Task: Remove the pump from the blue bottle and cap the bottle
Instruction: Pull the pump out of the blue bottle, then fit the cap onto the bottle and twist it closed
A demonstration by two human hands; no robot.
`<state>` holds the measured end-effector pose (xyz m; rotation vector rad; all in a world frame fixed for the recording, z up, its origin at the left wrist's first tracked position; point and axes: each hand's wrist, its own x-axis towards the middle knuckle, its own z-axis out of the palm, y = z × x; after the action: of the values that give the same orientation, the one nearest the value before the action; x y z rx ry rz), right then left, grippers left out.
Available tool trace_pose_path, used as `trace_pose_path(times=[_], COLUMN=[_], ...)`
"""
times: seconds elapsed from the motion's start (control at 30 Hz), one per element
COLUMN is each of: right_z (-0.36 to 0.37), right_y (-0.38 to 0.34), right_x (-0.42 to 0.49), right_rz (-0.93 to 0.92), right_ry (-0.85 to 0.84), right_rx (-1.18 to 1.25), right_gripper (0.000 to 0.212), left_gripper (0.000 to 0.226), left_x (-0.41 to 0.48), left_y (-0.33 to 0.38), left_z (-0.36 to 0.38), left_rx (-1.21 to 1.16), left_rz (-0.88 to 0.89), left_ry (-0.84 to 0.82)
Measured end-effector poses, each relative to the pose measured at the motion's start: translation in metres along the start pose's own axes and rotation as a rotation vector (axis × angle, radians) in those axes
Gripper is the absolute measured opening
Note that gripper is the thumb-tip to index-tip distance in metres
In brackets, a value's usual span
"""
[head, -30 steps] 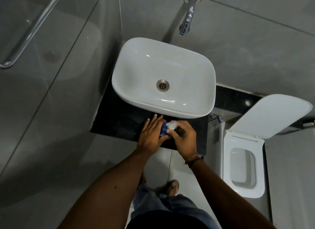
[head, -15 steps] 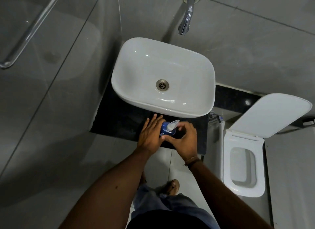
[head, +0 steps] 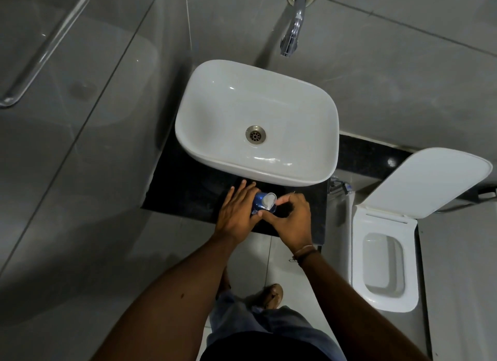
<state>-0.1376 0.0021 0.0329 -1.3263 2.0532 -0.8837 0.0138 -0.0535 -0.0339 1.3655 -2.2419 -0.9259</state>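
Nearest to me I see 2 bare forearms reaching forward over a pale tiled floor (head: 271, 250), with a sandalled foot (head: 273, 296) below them. The right wrist wears a thin band (head: 305, 251). My left hand (head: 236, 212) lies against the left side of the blue bottle (head: 258, 201), fingers stretched flat toward the far side, wrapped loosely on the bottle's flank rather than clenched. My right hand (head: 291, 216) is curled, thumb and forefinger pinched in around the white pump (head: 269, 199) on top of the bottle; the thumb tip touches the bottle's near edge. The pump is on the bottle. The bottle stands on the near strip of the black table (head: 188, 188), just in front of the basin. Beyond it sits the white sink (head: 309, 113), its round metal drain (head: 255, 135) in the middle. To the right, well apart from the hands, stands a white toilet (head: 384, 266) with its lid (head: 430, 180) raised. Farthest off, a chrome tap (head: 293, 29) juts from the grey wall above the sink, and a glass panel with a rail (head: 40, 56) fills the far left.
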Motion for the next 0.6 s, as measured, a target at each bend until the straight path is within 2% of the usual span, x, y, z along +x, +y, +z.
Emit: trace_pose_path(times=[0.13, 0.17, 0.27, 0.3, 0.5, 0.6], right_z=[-0.006, -0.007, -0.008, -0.009, -0.004, 0.003], right_y=[0.001, 0.0, -0.009, -0.013, -0.029, -0.033], right_x=[0.004, 0.006, 0.011, 0.013, 0.019, 0.019], right_rz=[-0.093, -0.096, -0.045, -0.02, 0.1, 0.143], right_ry=[-0.136, -0.155, -0.097, -0.075, -0.022, -0.056], right_rx=[-0.048, -0.063, -0.099, -0.11, -0.125, -0.116], right_gripper=[0.068, 0.068, 0.041, 0.039, 0.06, 0.067], left_gripper=[0.07, 0.07, 0.064, 0.063, 0.062, 0.062], left_x=[0.001, 0.0, 0.0, 0.0, 0.004, 0.003], left_y=[-0.001, -0.002, -0.002, -0.002, -0.003, -0.004], left_z=[0.003, 0.003, 0.004, 0.004, 0.006, 0.005], left_rx=[0.031, 0.035, 0.05, 0.052, 0.057, 0.081], left_rz=[-0.004, -0.002, -0.003, -0.006, -0.014, -0.007], left_ry=[-0.004, -0.004, 0.009, 0.013, 0.017, 0.014])
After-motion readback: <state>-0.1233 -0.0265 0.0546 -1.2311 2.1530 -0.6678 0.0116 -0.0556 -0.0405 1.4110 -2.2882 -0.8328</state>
